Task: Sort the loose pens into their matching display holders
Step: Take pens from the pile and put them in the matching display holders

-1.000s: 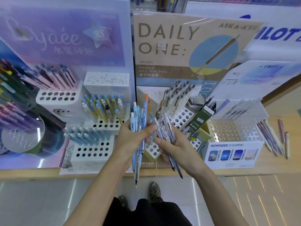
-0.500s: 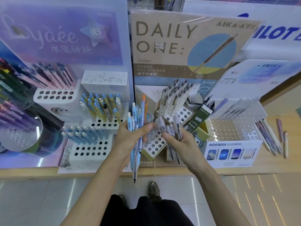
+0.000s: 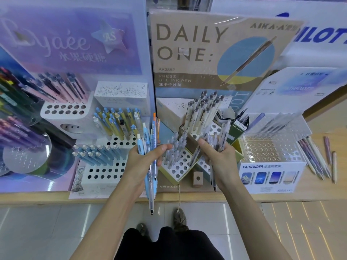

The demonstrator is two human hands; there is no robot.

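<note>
- now, sorting is midway: the left hand grips a bunch of blue pens and the right hand grips clear pens, both above the worktop edge.
- next, i judge, a clear pen goes tip-down into a free hole of the holder between the hands.

Your left hand grips a bundle of blue and orange pens, held upright with their tips reaching down past the counter edge. Your right hand grips a bunch of clear grey pens. Between your hands sits a white perforated holder with a few see-through pens standing in it. Right of the PATHFINDER box, loose pens lie on the counter.
</note>
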